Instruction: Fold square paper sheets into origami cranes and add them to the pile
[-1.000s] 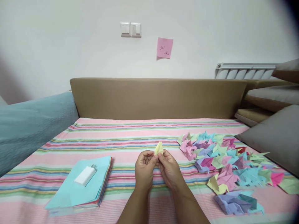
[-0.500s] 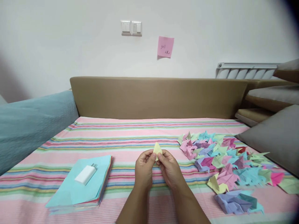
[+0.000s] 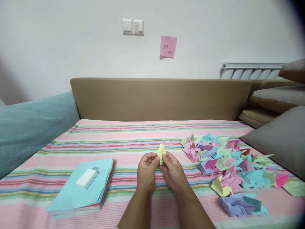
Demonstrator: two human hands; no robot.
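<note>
Between my two hands is a small folded piece of pale yellow paper [image 3: 161,152], its narrow tip pointing up and away from me. My left hand [image 3: 147,170] pinches its left edge, thumb on top and fingers curled beneath. On the opposite edge my right hand [image 3: 173,171] has the same kind of pinch. Both hands are held over the striped cloth, with the thumbs close together at the paper's lower part. The fingertips under the paper are partly hidden.
Many folded paper cranes [image 3: 231,179] in several colours spread over the striped cloth [image 3: 128,140] at right. A stack of coloured paper [image 3: 71,194] lies at left, with a white plug adapter [image 3: 87,178] on it. Grey cushions [image 3: 283,136] and a brown backrest [image 3: 162,100] border the cloth.
The yellow paper now looks narrower, with a crease or split down its middle where a flat, wider face showed before. Both hands keep their pinch and have barely moved.
</note>
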